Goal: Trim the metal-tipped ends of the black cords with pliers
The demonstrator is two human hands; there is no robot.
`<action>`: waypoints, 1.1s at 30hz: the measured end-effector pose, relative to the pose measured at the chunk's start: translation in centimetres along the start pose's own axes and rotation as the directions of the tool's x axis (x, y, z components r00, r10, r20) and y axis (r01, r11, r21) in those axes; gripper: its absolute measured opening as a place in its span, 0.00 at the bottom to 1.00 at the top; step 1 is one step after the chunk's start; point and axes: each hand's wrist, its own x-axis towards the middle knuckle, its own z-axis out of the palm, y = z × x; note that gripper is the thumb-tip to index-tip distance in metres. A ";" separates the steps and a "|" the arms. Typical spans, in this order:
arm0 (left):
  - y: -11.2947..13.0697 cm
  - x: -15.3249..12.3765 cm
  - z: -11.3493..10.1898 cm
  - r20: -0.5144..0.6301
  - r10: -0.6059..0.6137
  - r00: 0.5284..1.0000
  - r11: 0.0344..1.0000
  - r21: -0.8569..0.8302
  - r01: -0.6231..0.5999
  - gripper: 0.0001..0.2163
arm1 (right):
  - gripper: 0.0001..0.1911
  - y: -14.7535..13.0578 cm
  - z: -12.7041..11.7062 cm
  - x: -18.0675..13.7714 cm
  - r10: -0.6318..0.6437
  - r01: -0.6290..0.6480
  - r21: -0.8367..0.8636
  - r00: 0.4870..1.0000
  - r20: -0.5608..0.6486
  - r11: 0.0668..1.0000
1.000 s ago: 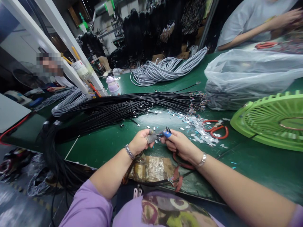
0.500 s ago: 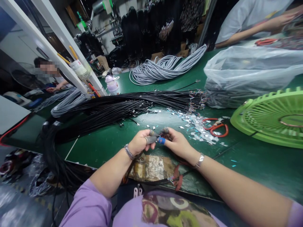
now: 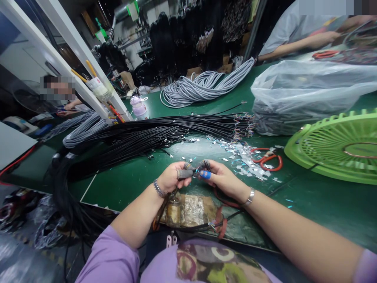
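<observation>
In the head view, my left hand (image 3: 173,177) is closed in a pinch on the end of a black cable, its thumb and forefinger wrapped in grey tape. Thin blue and white wires (image 3: 196,171) show between the two hands. My right hand (image 3: 221,177) is closed at these wires, with blue tape on its thumb; its fingertips partly hide them. Under the right palm a red curved strip (image 3: 225,201) shows, too covered to name. Just below the hands lies a taped block (image 3: 193,210) at the table's edge, with a black cable end (image 3: 210,225) across it.
Black cables (image 3: 141,137) lie across the green table (image 3: 132,177). Foil scraps (image 3: 244,159) and red-handled scissors (image 3: 272,162) lie to the right, near a green fan (image 3: 332,147) and a plastic bag (image 3: 303,94). Grey cable coils (image 3: 203,88) and a bottle (image 3: 139,108) stand behind. Two people work nearby.
The blue and white wires between my fingertips show more clearly, and my fingertips have shifted slightly apart. The co-worker's arm at the upper right has moved.
</observation>
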 end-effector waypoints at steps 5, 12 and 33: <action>-0.2 0.0 0.4 -0.054 0.004 0.999 0.994 0.112 0.002 0.19 | 0.21 0.4 0.2 0.2 -0.113 0.100 -0.163 0.991 -0.073 0.981; -0.4 0.1 0.4 -0.074 0.052 0.996 0.990 0.134 -0.042 0.19 | 0.17 1.0 0.1 0.1 -0.260 0.205 -0.408 0.962 -0.083 0.890; -0.2 -0.2 -0.2 -0.006 0.020 1.000 1.000 -0.014 -0.020 0.18 | 0.23 0.8 0.5 0.3 0.106 -0.125 0.354 0.992 0.073 0.927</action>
